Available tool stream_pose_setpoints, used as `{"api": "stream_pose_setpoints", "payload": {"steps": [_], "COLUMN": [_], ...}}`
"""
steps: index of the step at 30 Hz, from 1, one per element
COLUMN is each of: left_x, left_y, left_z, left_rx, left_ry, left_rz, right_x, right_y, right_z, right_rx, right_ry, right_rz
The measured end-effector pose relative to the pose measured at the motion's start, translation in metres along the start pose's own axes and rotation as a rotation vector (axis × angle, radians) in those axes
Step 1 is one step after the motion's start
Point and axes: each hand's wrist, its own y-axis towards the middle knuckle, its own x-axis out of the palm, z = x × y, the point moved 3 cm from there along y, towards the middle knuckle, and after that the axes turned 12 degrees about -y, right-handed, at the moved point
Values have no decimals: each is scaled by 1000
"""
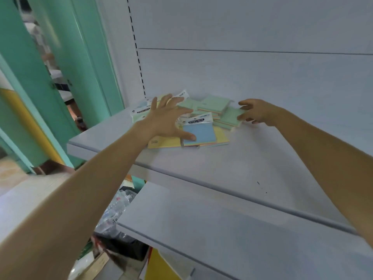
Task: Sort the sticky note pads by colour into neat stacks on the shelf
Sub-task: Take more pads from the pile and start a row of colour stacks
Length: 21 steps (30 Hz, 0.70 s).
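Far left, a teal door frame (88, 57) stands beside the grey shelf (242, 168), and the sticky note pads lie in a loose heap at the back left of that shelf, not sorted at all! A wrapped pack (141, 111) labelled STICKY NOTE sits at the heap's left edge, and here is the left hand (165, 120) right over it, grip wide, fingers fanned out flat, holding nothing, thumb tip touching the blue pad (201, 133). A yellow pad (163, 142) pokes out under the wrist at the front; the blue one lies on more yellow, with another STICKY NOTE label just behind it. Moving right, green pads (214, 104) overlap towards the back wall. At the heap's right edge the right hand (258, 113) has curled fingertips against a green pad (231, 118); whether that grip has closed on it, I cannot tell
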Motion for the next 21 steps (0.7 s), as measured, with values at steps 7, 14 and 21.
{"api": "stream_pose_setpoints", "payload": {"steps": [7, 14, 21], "left_x": [3, 12, 14], "left_y": [-12, -19, -28], "left_z": [13, 25, 35], "left_rx": [38, 59, 76], "left_ry": [46, 90, -427], "left_rz": [-28, -94, -17], "right_x": [9, 8, 3], "right_y": [-10, -27, -53], "right_z": [-4, 6, 27], "right_rx": [8, 180, 242], "right_ry": [104, 225, 222], "right_rz": [221, 463, 558]}}
